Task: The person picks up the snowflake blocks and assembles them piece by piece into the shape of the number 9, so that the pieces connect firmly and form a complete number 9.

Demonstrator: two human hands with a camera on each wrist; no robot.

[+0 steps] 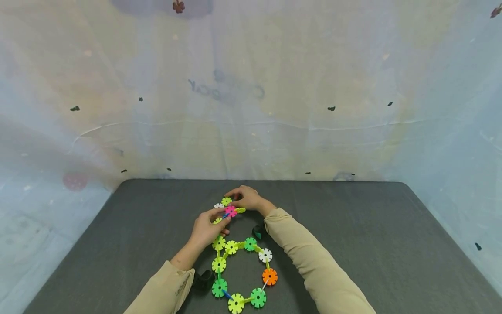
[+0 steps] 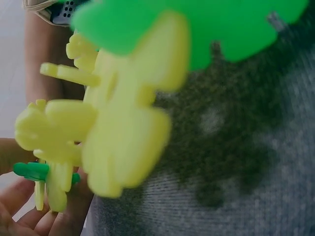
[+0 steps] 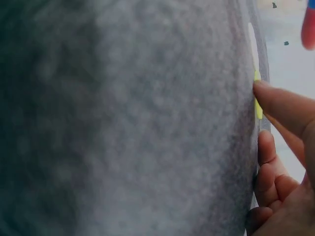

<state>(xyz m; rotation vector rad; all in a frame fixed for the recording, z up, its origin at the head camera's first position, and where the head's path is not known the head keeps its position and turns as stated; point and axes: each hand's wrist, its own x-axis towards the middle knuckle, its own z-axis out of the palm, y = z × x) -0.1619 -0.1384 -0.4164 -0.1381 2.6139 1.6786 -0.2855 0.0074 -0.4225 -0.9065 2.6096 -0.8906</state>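
Slotted plastic snowflake discs, linked edge to edge, form a ring on the table; its orange disc is at the right and its white disc above that. From the ring's upper left, a chain runs up to a pink disc. My left hand pinches this chain just below the pink disc, by a blue disc. Yellow and green discs stand at its fingers in the left wrist view. Beyond it, my right hand pinches a yellow-green disc at the chain's far end, beside another white disc.
The dark grey table reaches back to a pale hanging sheet that also closes off both sides. Small black curled pieces lie by the left wrist and by the right sleeve.
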